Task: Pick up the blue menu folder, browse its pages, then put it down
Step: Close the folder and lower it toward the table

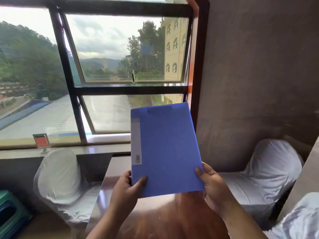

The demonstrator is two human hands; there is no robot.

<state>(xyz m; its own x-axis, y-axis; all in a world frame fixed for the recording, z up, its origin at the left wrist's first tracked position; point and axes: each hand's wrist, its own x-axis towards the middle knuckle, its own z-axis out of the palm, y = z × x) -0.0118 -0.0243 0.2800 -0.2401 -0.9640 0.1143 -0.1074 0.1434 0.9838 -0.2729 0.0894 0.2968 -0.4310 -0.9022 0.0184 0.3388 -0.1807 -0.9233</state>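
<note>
The blue menu folder point(165, 149) is closed and held up in the air above the table, tilted slightly, with a grey spine label and barcode along its left side. My left hand point(128, 190) grips its lower left corner, thumb on the cover. My right hand point(211, 185) holds its lower right edge, thumb on the front. The folder's back and pages are hidden.
A glossy brown table point(155, 219) lies below the folder. White-covered chairs stand at the left point(58, 175) and right point(269, 168). A small red sign stand point(42, 142) sits on the window sill. Stacked green and blue stools point(8, 211) are at the far left.
</note>
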